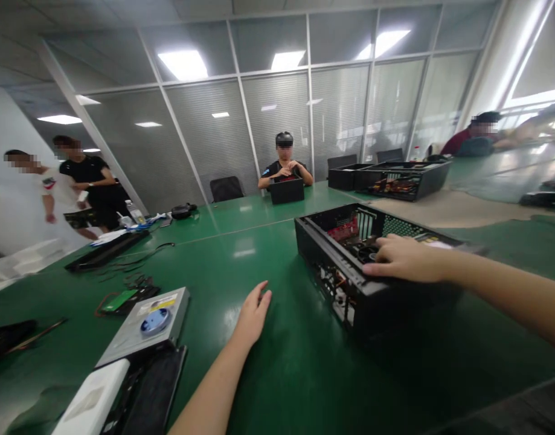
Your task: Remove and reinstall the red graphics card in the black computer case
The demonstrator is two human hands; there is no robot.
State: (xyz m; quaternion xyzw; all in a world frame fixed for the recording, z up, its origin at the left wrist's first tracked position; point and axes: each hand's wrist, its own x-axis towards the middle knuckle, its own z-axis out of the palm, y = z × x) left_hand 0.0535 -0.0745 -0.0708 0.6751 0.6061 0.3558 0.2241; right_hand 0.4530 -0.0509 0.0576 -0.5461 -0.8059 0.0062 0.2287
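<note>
An open black computer case (345, 266) lies on the green table (268, 362), with a red board and wiring showing inside. My right hand (406, 258) rests on the case's top edge, thumb along the rim and fingers curled down into the opening; whether they grip anything is hidden. My left hand (252, 314) lies on the table just left of the case, fingers stretched out together, holding nothing.
A silver optical drive (145, 326), a white panel (93, 402) and a black panel (157, 393) lie at the near left, with a green circuit board (118, 300) and cables behind. More open cases (395, 178) stand far right. A person sits opposite; others stand left and sit right.
</note>
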